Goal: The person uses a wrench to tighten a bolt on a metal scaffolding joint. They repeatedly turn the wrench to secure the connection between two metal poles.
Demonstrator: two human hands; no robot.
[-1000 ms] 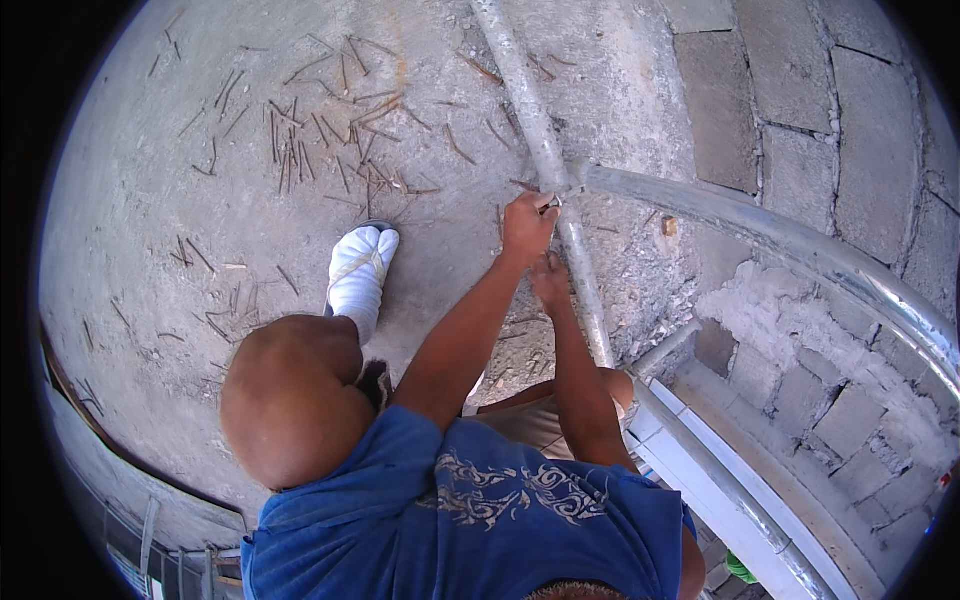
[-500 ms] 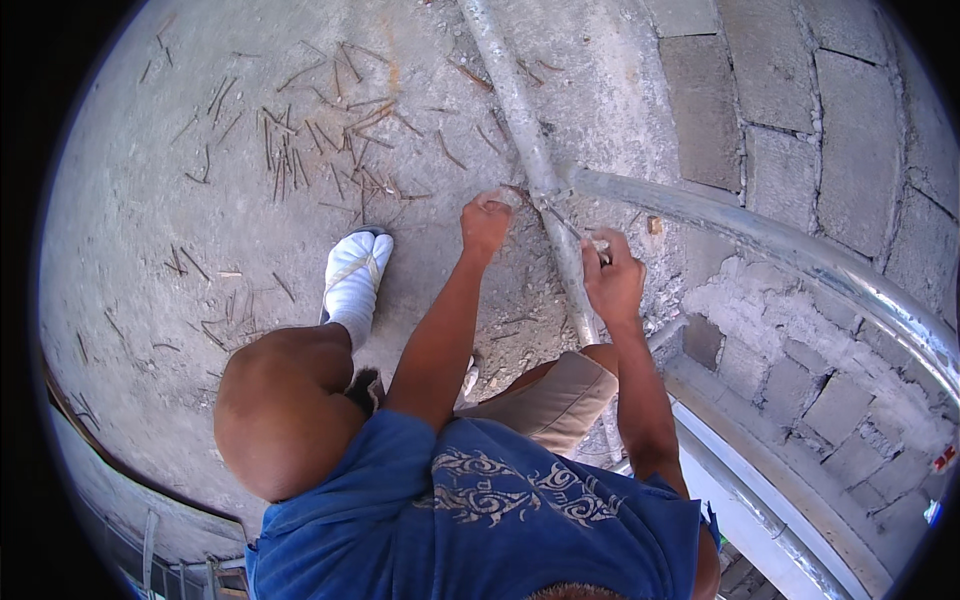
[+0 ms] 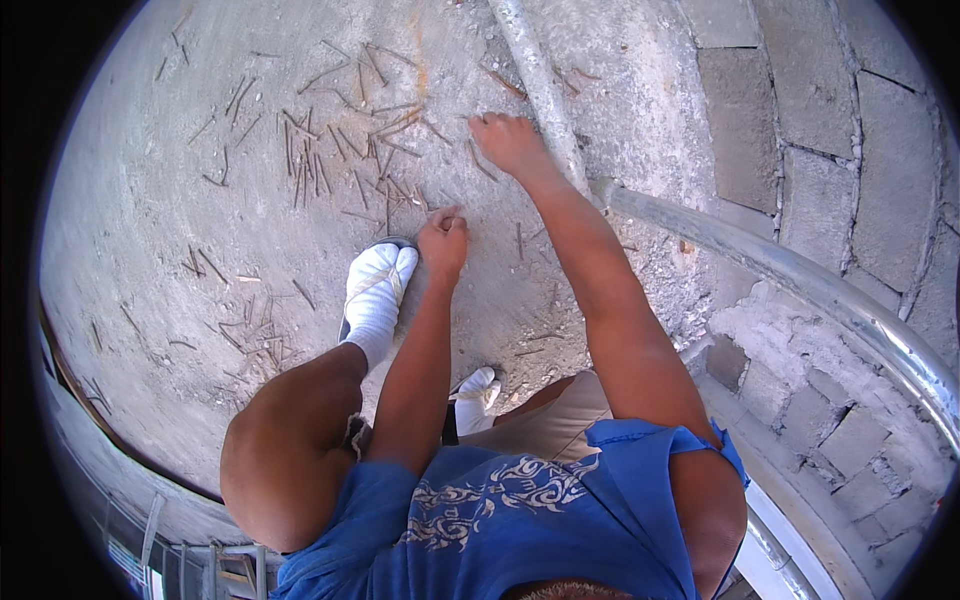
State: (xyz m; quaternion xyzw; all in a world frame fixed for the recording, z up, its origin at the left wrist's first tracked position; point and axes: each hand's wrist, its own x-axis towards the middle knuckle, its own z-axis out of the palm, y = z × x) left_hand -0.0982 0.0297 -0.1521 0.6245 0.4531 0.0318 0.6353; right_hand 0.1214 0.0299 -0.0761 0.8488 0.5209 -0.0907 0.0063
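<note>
My left hand (image 3: 443,243) is low over the concrete floor, just beyond the toes of my white-socked left foot (image 3: 378,280). Its fingers are curled closed, and whatever they may hold is hidden. Farther off, my right hand (image 3: 508,140) reaches down beside a galvanized pipe (image 3: 540,80), back of the hand up. Its fingers bend inward towards the floor, hiding anything in their grip. A bent rusty rod (image 3: 481,162) lies just under that hand. Left of both hands is a loose scatter of short rusty rods (image 3: 310,165), some straight and some bent.
A second pipe (image 3: 760,240) runs off to the right from a joint with the first. Grey blocks (image 3: 820,100) line the right side. More rods (image 3: 255,340) and crumbs of rubble (image 3: 555,330) lie about my feet. My other foot (image 3: 478,388) is partly hidden.
My right hand has moved from the pipe's right side to its left, forward over the floor. My left hand has drawn back towards my left foot. The thin rod between the hands is gone from there.
</note>
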